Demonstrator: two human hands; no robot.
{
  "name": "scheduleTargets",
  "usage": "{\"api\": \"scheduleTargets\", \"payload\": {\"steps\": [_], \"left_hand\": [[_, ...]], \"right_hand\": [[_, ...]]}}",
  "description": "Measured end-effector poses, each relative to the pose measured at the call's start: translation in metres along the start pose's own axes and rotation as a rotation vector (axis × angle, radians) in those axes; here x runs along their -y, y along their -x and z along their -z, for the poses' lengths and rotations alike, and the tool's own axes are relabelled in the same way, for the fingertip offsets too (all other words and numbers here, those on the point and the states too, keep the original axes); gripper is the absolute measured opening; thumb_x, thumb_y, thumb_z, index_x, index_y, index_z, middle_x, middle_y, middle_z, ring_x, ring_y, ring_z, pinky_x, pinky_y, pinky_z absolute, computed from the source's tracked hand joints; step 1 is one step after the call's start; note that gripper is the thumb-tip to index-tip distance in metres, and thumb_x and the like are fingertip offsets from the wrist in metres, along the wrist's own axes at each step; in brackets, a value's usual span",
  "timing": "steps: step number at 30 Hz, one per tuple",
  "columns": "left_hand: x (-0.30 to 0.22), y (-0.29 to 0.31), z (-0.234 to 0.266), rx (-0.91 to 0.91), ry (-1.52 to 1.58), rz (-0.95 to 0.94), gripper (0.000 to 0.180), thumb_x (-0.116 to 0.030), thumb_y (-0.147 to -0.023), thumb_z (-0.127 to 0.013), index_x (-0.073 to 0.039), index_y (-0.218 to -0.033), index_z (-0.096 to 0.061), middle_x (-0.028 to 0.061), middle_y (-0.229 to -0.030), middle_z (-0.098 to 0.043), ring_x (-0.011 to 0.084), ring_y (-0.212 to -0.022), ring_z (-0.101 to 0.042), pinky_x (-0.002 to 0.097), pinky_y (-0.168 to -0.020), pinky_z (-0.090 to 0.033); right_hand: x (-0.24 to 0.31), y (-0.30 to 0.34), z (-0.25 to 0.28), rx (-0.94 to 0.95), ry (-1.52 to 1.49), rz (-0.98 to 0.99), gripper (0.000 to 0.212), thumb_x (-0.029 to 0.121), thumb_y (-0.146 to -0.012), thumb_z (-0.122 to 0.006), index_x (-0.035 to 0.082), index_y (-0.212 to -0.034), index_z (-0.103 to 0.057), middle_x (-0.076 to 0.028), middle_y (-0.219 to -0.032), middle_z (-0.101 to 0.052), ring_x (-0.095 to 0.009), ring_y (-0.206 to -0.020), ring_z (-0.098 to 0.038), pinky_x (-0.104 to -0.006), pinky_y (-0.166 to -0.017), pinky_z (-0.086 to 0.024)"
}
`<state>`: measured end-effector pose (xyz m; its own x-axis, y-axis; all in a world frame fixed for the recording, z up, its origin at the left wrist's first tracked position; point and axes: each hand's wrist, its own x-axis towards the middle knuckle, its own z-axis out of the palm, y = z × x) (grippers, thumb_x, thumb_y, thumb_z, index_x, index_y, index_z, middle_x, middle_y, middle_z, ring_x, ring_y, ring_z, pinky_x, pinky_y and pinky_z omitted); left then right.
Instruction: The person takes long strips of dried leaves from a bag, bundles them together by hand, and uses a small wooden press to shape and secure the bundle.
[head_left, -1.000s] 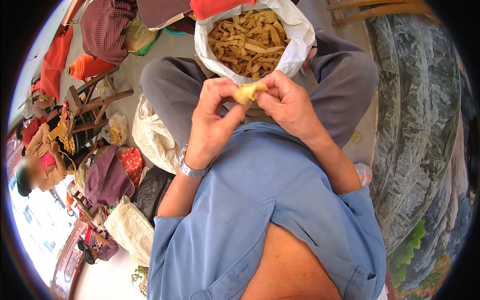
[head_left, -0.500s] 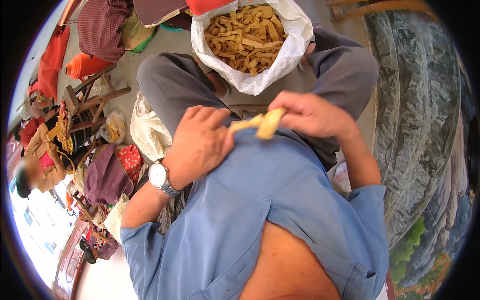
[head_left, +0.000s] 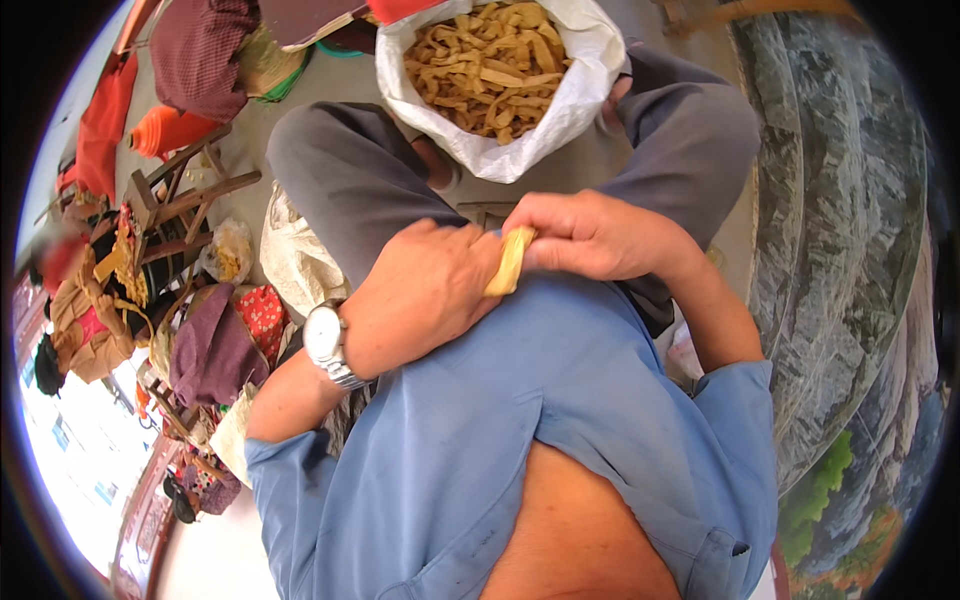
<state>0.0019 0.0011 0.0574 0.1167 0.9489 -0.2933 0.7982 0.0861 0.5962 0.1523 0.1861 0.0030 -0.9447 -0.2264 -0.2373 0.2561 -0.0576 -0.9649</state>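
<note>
Between my hands, just above my lap, is a folded yellow strip (head_left: 511,262), flat and leathery-looking. My left hand (head_left: 430,280), with a watch (head_left: 325,335) on its wrist, is closed at the strip's left side, its fingertips partly hidden. My right hand (head_left: 600,238) pinches the strip's upper right end between thumb and curled fingers. The two hands nearly touch. Beyond them, between my knees, stands an open white woven sack (head_left: 505,162) heaped with similar yellow-brown strips (head_left: 485,75).
At the left, wooden stools (head_left: 185,195) stand among cloths and bags, and a person (head_left: 90,310) in a tan top sits there. A pale woven sack (head_left: 298,255) lies by my left thigh. Along the right side runs a grey-green patterned surface (head_left: 850,220) under clear plastic.
My right hand has moved left and slightly down, bringing the strip against my left hand. The strip, earlier stretched between the hands, is now bunched more compactly.
</note>
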Motion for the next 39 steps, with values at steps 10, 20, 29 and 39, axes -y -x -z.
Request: {"api": "scheduleTargets", "payload": {"steps": [10, 20, 29, 39], "left_hand": [[0.018, 0.025, 0.027, -0.008, 0.214, 0.197, 0.029, -0.028, -0.100, -0.061, -0.002, -0.090, -0.054, 0.0164, -0.077, -0.054, 0.0384, -0.073, -0.056, 0.0454, -0.066, -0.045], [0.018, -0.009, 0.012, -0.046, 0.385, 0.323, 0.023, -0.025, -0.099, -0.065, -0.003, -0.105, -0.061, 0.0140, -0.075, -0.062, 0.0292, -0.067, -0.058, 0.0396, -0.064, -0.047], [0.029, 0.011, 0.064, 0.125, 0.642, 0.196, 0.023, -0.024, -0.099, -0.067, -0.004, -0.108, -0.062, 0.0104, -0.072, -0.063, 0.0189, -0.062, -0.058, 0.0328, -0.059, -0.046], [0.032, -0.017, 0.069, 0.072, 0.553, 0.161, 0.023, -0.024, -0.098, -0.067, -0.004, -0.108, -0.065, 0.0115, -0.081, -0.064, 0.0259, -0.069, -0.064, 0.0365, -0.063, -0.049]], "right_hand": [[0.004, 0.015, 0.028, -0.205, 0.153, -0.075, 0.021, 0.019, -0.100, -0.062, 0.006, -0.116, -0.063, -0.003, -0.081, -0.063, -0.012, -0.072, -0.057, -0.0282, -0.068, -0.047], [-0.004, -0.001, -0.009, -0.371, 0.663, 0.212, 0.044, 0.020, -0.093, -0.070, 0.009, -0.131, -0.050, -0.011, -0.085, -0.065, -0.033, -0.075, -0.066, -0.0437, -0.067, -0.053], [0.028, 0.015, 0.009, -0.186, 0.756, 0.225, 0.033, 0.036, -0.098, -0.064, 0.008, -0.083, -0.053, -0.011, -0.059, -0.053, -0.035, -0.052, -0.056, -0.0441, -0.048, -0.045], [0.033, -0.014, 0.023, -0.253, 0.555, 0.322, 0.029, 0.031, -0.096, -0.066, 0.005, -0.101, -0.053, -0.019, -0.096, -0.065, -0.040, -0.081, -0.067, -0.0506, -0.068, -0.054]]}}
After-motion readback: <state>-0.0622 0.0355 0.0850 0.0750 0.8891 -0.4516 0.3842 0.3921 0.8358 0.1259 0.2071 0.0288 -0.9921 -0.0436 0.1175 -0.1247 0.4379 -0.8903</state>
